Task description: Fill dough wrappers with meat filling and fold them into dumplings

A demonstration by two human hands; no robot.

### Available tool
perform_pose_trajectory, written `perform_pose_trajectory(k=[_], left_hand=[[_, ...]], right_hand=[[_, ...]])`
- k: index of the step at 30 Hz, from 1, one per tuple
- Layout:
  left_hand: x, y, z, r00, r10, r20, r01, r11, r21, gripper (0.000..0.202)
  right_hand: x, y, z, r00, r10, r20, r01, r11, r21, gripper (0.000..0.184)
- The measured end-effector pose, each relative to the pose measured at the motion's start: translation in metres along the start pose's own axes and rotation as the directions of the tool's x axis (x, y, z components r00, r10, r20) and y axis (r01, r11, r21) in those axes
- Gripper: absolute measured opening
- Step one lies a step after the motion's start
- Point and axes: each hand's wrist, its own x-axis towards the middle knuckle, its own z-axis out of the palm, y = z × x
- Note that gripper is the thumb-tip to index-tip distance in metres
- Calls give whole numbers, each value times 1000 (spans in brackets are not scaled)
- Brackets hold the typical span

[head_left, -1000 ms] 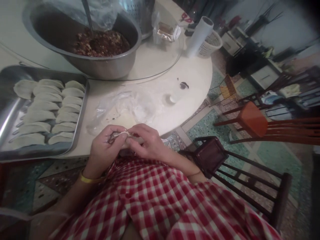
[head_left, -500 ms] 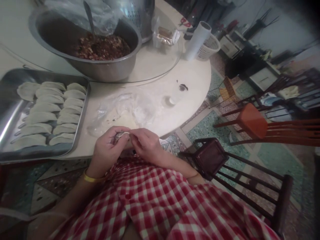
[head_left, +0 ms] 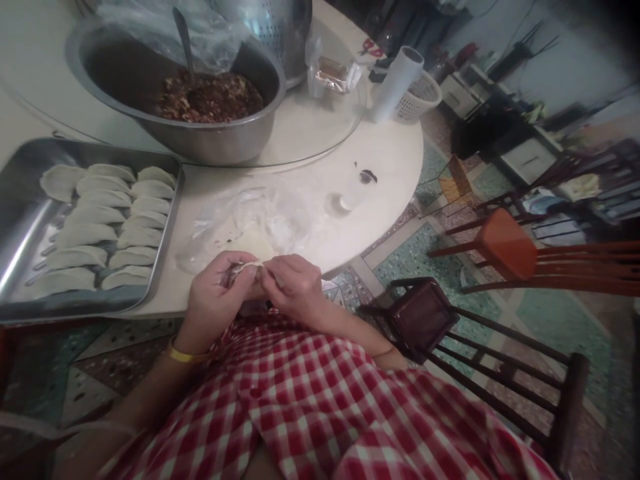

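Observation:
A pale dumpling is between my two hands at the table's front edge, mostly hidden by fingers. My left hand is closed round its body, thumb on top. At its right end, my right hand pinches the dough edge. Just beyond them, dough wrappers lie on a crumpled plastic sheet. To the left is a metal tray with rows of folded dumplings. Behind, a large metal bowl holds dark minced filling with a spoon standing in it.
On the round white table stand a small clear cup, a bagged package, a paper or plastic roll and a white basket. A dark wooden chair is close on my right, with an orange-brown chair beyond.
My fingers have shifted slightly along the dumpling's edge, and more of its pale rim shows. The whole view has moved a little; the things on the table stay in place.

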Motion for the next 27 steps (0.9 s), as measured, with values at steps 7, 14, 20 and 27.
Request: perform_pose_trajectory(k=[7, 14, 20, 27], left_hand=[[2, 5, -3, 997, -68, 32, 70, 993, -93, 22], [-1, 4, -4, 994, -80, 69, 86, 992, -89, 23], [-4, -2, -7, 988, -89, 125, 91, 996, -12, 24], [-4, -5, -10, 986, -34, 161, 18, 995, 99, 25]], right_hand=[[1, 9, -12, 989, 59, -137, -21, 965, 262, 23], [-1, 11, -3, 997, 40, -67, -18, 954, 301, 19], [0, 11, -7, 994, 12, -104, 19, 957, 290, 20], [-1, 10, -8, 1000, 24, -13, -18, 944, 328, 24]])
